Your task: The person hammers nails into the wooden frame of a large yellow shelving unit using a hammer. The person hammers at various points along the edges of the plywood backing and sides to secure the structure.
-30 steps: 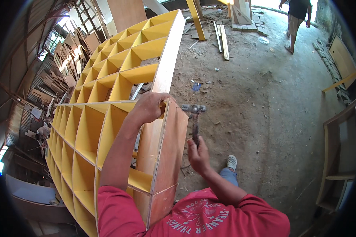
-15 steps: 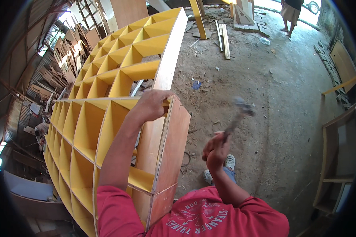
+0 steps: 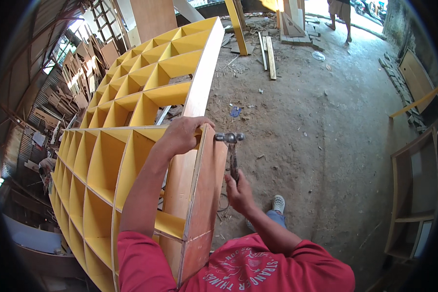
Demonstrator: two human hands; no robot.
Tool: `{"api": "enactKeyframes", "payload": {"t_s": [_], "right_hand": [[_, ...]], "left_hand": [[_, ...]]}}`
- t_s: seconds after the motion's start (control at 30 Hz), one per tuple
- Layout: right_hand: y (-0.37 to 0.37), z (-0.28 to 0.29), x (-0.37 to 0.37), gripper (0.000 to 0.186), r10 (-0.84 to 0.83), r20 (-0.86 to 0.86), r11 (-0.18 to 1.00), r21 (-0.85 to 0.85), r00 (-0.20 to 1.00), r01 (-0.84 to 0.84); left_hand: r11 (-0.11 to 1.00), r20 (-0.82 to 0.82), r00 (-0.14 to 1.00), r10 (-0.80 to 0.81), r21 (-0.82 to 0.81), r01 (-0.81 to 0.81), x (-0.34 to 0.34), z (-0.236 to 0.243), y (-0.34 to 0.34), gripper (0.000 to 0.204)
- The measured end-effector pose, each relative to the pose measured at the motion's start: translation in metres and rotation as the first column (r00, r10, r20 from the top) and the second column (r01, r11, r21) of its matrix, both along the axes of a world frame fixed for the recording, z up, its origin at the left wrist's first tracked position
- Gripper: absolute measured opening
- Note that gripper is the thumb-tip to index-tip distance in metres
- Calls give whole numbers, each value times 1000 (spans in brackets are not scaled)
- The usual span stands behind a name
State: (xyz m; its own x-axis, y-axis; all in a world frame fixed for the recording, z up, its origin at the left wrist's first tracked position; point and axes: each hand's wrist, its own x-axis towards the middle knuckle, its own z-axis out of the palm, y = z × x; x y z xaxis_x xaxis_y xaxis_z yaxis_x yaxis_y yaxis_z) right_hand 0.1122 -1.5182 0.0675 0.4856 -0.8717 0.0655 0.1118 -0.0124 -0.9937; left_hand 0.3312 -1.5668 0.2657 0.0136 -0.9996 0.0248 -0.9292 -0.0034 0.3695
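Observation:
A large yellow wooden grid unit (image 3: 102,163) with many square compartments stands on my left. My left hand (image 3: 181,136) wraps over its near frame's corner, fingers curled round the edge beside the plain reddish-brown side panel (image 3: 203,214). In my right hand (image 3: 239,192) is a ball-peen hammer (image 3: 230,137), held by its dark handle. One end of the hammer's head is at the panel's outer face, close to the upper corner; whether a nail sits under it cannot be seen.
Another person (image 3: 339,13) stands at the far right. Long wood strips (image 3: 271,58) lie on the dirt floor (image 3: 297,160) ahead. An open wooden cabinet (image 3: 413,185) is on my right, and stacked boards (image 3: 85,65) lean at the far left.
The hammer has swung left from above the floor to the side panel. My left hand keeps its hold on the corner. The person at the back has shifted left.

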Motion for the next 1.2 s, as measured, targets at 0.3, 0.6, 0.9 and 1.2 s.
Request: {"api": "enactKeyframes", "payload": {"t_s": [0.3,0.6,0.9,1.2], "right_hand": [[-10,-8,-3,14,-187,18,914,-363,982,181],[-5,-2,-9,24,-308,276,948,166,910,271],[-17,-23,-1,23,-317,339,919,-122,886,375],[-7,17,-6,26,48,8,995,84,999,-49]], "left_hand": [[999,39,999,-26,-19,27,-5,5,-4,45],[1000,29,999,-20,-14,21,-9,4,-5,47],[1000,39,999,-5,-14,6,-11,4,2,49],[1000,57,998,5,18,-6,-8,6,1,20]]}}
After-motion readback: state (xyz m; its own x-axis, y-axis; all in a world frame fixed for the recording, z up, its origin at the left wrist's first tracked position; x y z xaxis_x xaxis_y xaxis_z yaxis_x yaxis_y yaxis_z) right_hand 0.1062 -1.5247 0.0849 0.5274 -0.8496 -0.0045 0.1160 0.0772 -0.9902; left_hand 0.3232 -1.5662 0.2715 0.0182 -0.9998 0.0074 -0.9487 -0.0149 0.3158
